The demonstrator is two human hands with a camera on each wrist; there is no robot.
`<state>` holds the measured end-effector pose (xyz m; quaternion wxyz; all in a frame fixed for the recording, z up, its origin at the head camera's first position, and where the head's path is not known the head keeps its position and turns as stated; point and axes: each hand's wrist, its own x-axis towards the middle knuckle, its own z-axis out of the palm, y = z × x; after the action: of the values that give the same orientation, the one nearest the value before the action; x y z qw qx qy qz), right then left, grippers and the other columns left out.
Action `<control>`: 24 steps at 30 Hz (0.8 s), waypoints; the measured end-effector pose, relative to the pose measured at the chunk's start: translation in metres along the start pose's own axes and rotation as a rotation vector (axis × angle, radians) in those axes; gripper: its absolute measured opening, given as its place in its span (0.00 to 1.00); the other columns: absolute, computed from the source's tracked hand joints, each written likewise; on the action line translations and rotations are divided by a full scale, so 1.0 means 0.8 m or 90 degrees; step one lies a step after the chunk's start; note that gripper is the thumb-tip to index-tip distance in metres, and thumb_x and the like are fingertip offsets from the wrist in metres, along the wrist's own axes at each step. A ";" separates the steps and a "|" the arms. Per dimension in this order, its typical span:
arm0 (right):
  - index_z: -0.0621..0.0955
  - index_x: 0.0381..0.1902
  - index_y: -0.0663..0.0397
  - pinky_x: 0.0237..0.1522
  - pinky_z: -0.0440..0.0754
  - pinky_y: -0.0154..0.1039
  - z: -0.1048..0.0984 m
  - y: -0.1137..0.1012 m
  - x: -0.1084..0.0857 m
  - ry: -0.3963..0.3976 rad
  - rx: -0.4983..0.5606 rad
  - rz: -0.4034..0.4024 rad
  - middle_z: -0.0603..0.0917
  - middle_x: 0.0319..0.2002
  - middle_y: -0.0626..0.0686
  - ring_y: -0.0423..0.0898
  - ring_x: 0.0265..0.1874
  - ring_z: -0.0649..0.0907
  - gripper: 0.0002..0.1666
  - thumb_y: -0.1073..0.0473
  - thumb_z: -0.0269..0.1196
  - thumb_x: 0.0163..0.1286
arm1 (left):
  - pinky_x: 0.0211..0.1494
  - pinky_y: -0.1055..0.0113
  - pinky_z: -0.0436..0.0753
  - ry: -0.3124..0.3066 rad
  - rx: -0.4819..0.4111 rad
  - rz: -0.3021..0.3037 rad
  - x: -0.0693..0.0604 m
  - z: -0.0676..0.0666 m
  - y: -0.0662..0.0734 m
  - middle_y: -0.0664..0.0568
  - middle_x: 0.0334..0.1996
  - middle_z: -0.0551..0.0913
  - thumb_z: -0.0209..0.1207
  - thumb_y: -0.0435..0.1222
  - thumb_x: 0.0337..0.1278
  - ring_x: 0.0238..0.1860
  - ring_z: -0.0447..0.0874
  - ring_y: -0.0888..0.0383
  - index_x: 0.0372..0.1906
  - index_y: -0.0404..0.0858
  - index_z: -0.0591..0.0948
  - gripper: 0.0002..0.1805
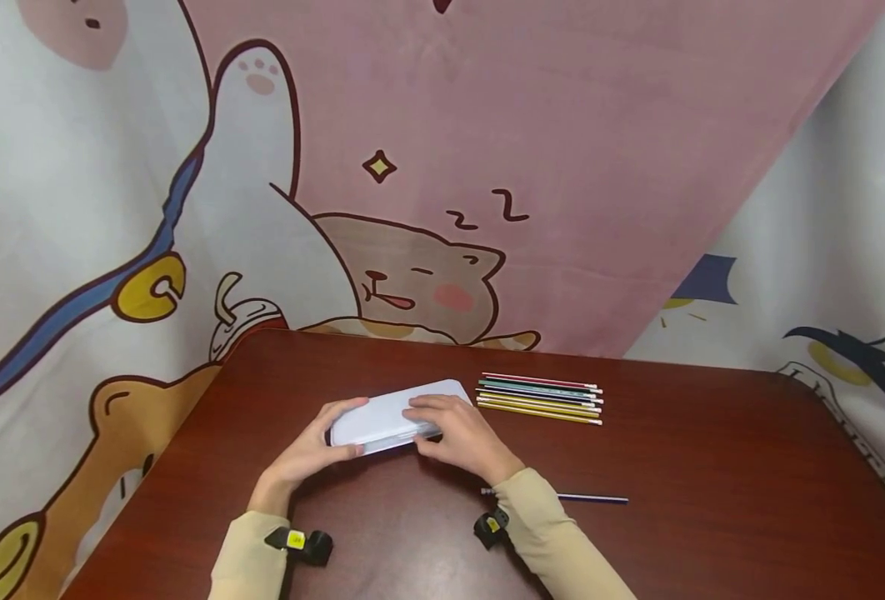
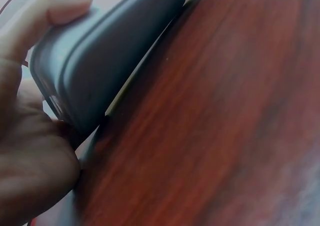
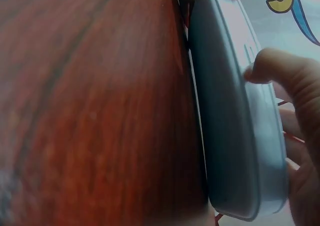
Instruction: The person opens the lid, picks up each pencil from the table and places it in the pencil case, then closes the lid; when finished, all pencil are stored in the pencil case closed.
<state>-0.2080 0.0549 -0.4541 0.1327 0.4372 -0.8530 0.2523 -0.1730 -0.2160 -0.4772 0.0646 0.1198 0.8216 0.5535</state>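
Observation:
A pale, rounded rectangular pencil case lies at a slant on the table, its lid side up. My left hand grips its left end, thumb on the near edge and fingers over the far corner. At the right end, my right hand holds the case with fingers across the top and the thumb at the near long edge. In the right wrist view that thumb touches the side of the case along its seam. From the left wrist view the case sits close to the wood. Its inside is hidden.
Several pencils with white ends lie side by side to the right of the case. A single dark pencil is partly hidden behind the right sleeve. The brown table meets a cartoon-printed cloth at its back edge.

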 end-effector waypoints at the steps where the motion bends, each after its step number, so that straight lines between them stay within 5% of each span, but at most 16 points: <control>1: 0.85 0.51 0.52 0.56 0.74 0.42 0.000 0.000 0.001 0.004 -0.001 -0.003 0.83 0.52 0.51 0.47 0.53 0.80 0.21 0.57 0.68 0.57 | 0.55 0.53 0.63 -0.002 -0.002 -0.002 0.000 -0.001 0.000 0.42 0.63 0.63 0.70 0.38 0.47 0.58 0.61 0.43 0.67 0.47 0.71 0.37; 16: 0.88 0.36 0.51 0.41 0.79 0.38 0.003 0.000 0.008 0.148 -0.052 -0.108 0.88 0.37 0.45 0.38 0.38 0.85 0.14 0.57 0.69 0.48 | 0.51 0.55 0.69 -0.023 -0.042 0.053 0.000 -0.006 -0.007 0.39 0.59 0.68 0.65 0.35 0.55 0.53 0.65 0.43 0.66 0.41 0.72 0.31; 24: 0.88 0.34 0.49 0.36 0.79 0.33 0.002 -0.001 0.008 0.167 -0.063 -0.127 0.88 0.35 0.44 0.36 0.37 0.85 0.11 0.59 0.69 0.49 | 0.48 0.61 0.72 -0.039 -0.092 0.084 0.000 -0.007 -0.009 0.38 0.56 0.70 0.62 0.30 0.58 0.50 0.68 0.44 0.65 0.35 0.70 0.28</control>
<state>-0.2111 0.0493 -0.4524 0.2887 0.4761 -0.7920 0.2504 -0.1753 -0.2234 -0.4820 0.0614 0.1854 0.7676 0.6105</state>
